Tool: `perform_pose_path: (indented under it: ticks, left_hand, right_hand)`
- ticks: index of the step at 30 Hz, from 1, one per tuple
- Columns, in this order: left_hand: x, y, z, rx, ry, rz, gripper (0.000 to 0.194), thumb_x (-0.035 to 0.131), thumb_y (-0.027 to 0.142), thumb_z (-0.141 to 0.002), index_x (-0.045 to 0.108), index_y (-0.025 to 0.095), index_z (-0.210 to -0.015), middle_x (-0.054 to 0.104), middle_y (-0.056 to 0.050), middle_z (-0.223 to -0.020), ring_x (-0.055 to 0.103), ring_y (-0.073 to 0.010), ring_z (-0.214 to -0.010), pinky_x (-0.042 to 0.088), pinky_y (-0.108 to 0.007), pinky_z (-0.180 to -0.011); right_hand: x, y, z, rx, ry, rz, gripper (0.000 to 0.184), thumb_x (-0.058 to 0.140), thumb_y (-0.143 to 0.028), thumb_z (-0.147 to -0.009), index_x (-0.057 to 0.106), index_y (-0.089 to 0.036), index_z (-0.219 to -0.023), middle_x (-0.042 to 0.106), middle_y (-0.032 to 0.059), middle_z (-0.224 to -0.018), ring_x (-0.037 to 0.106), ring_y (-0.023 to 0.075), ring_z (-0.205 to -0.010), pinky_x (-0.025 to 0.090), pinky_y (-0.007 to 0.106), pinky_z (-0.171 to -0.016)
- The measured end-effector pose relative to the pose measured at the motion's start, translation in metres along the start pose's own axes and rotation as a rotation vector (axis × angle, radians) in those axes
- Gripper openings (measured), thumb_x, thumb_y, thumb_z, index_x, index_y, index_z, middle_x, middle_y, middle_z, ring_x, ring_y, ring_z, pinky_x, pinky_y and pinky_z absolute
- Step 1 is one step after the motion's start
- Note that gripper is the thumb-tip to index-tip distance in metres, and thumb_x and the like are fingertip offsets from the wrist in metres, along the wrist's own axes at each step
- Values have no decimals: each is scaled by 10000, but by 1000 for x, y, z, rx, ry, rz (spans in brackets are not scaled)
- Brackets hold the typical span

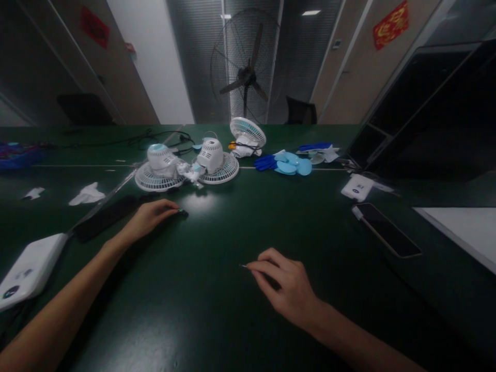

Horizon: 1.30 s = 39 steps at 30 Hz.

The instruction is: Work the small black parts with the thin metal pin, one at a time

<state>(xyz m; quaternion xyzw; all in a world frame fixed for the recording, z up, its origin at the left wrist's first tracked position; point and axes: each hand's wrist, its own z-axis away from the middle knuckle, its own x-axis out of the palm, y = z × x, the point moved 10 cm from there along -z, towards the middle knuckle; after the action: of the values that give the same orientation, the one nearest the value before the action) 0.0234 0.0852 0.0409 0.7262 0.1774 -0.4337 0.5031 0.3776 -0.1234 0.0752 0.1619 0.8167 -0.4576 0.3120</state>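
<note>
On the left, my left hand [149,219] is closed in a pinch on a small dark piece [183,212] with a greenish spot, just above or touching the dark green table [201,315]. It is too small to name. Nearer to me and to the right, my right hand [284,287] pinches a small thin shiny piece [243,266] between thumb and forefinger, its tip pointing left. Beyond my left hand lie two white fans [160,160] with round grilles, face down. Another small white fan [248,137] stands tilted behind them.
Blue gloves and light blue discs [292,163] lie at the back right. A phone [387,230] and a white power bank [357,187] are on the right, near a dark monitor [426,108]. At left are a white box-like device [33,268], a black strip [106,217] and crumpled tissue [87,194].
</note>
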Motion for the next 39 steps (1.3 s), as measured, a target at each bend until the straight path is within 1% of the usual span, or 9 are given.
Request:
perform_pose_path:
  ticks: [7, 12, 16, 22, 26, 29, 35, 37, 39]
  left_hand:
    - [0, 15, -2, 46, 22, -4, 429, 616, 587, -999, 756, 224, -1179, 758, -89, -1197, 713, -279, -1086, 566, -383, -942]
    - [0, 12, -3, 25, 43, -1, 475, 623, 640, -974, 771, 234, -1170, 768, -89, -1185, 720, -291, -1067, 571, -390, -929]
    - [0, 13, -3, 16, 38, 8, 470, 626, 625, -976, 758, 236, -1203, 761, -84, -1211, 717, -286, -1085, 572, -386, -933]
    - [11, 36, -2, 87, 2, -14, 463, 608, 611, -992, 767, 226, -1197, 755, -97, -1237, 714, -283, -1088, 594, -388, -929]
    - [27, 64, 1, 205, -32, -95, 416, 567, 557, -1038, 777, 240, -1206, 742, -96, -1246, 698, -283, -1142, 567, -441, -1031]
    - [44, 97, 5, 291, -76, -114, 351, 557, 472, -1067, 768, 250, -1238, 730, -92, -1255, 691, -271, -1150, 566, -446, -1033]
    - [102, 192, 32, 481, -263, 97, 208, 583, 298, -1083, 730, 233, -1215, 736, -85, -1167, 693, -215, -1090, 562, -364, -977]
    - [120, 211, 40, 479, -294, 159, 170, 613, 278, -1068, 705, 215, -1196, 729, -80, -1119, 687, -203, -1050, 558, -338, -935]
    - [131, 219, 45, 460, -299, 194, 142, 639, 266, -1051, 686, 207, -1171, 720, -70, -1074, 678, -193, -999, 552, -313, -880]
  right_hand:
    - [1, 0, -1, 3, -10, -21, 227, 595, -176, -1050, 742, -236, -1213, 671, 40, -1052, 659, 138, -801, 518, 254, -650]
    - [2, 2, -1, 4, -23, -8, 229, 586, -183, -1057, 739, -238, -1218, 671, 41, -1052, 649, 135, -785, 514, 259, -653]
    - [2, 1, -1, 3, -16, -6, 222, 588, -184, -1055, 743, -231, -1206, 672, 42, -1054, 656, 134, -794, 520, 256, -660]
    - [-1, -3, -2, -10, 0, -2, 220, 581, -182, -1054, 751, -223, -1187, 672, 38, -1035, 658, 129, -781, 516, 243, -633]
    - [0, -3, -3, -6, -14, 1, 227, 572, -180, -1056, 749, -219, -1192, 674, 46, -1044, 659, 134, -790, 526, 246, -643]
    - [0, -3, -4, 0, -21, 2, 227, 564, -194, -1062, 746, -219, -1196, 680, 52, -1049, 662, 137, -789, 530, 246, -643]
    - [0, -1, -4, 0, -3, 43, 222, 570, -201, -1055, 756, -228, -1173, 686, 48, -1028, 674, 140, -791, 528, 258, -680]
    - [2, 2, -2, 9, -7, 62, 222, 578, -189, -1040, 760, -235, -1159, 686, 45, -1024, 676, 147, -801, 531, 268, -702]
    - [5, 4, -1, 14, -14, 79, 224, 585, -180, -1025, 764, -242, -1145, 684, 43, -1018, 673, 150, -799, 533, 273, -713]
